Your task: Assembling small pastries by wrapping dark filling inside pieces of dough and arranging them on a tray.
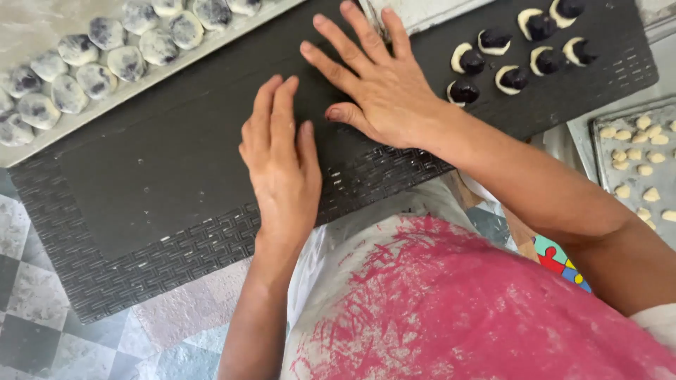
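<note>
Both hands lie flat and empty on a dark woven-edged mat point(162, 204), whose long axis runs from lower left up to upper right across the view. The left hand point(282, 165) rests palm down near the mat's middle, fingers together and pointing up the frame; the right hand point(377, 88) presses just beside it, fingers spread toward the upper left. Dark-filled dough pieces point(510, 49) sit on the mat's far right end, well apart from the hands. Floured dough balls point(105, 53) line a pale tray point(32, 144) along its upper left edge.
</note>
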